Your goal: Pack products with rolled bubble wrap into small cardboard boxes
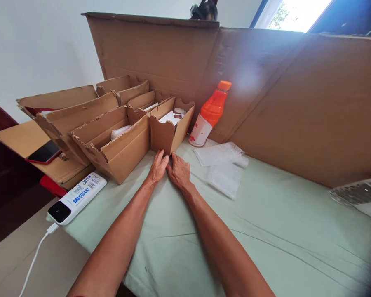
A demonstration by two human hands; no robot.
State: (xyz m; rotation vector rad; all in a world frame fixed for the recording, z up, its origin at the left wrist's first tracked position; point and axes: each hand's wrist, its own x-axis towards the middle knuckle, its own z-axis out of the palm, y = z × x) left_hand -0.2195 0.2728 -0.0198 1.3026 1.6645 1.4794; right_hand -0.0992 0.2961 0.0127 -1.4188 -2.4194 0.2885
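Both of my hands are together at the foot of a narrow open cardboard box (163, 136), at its near corner. My left hand (157, 168) has its fingers reaching forward to the bottom of the box's front face, its thumb out to the right. Beside it, my right hand (179, 171) lies on the cloth with fingers bent at the base of the same corner. Neither hand shows anything held between the fingers. Inside the box are white cards or small boxes (172, 117) and some clear wrap. To its left stands another cardboard box (123, 152) with a bubble-wrapped item (120, 132).
An orange bottle (212, 109) and flat bubble-wrap pieces (224, 179) are right of the box. More cardboard boxes (77, 109), a phone (45, 153) and a white power bank (80, 198) with cable are left. A cardboard wall (266, 115) stands behind; a plastic package (361, 196) is far right.
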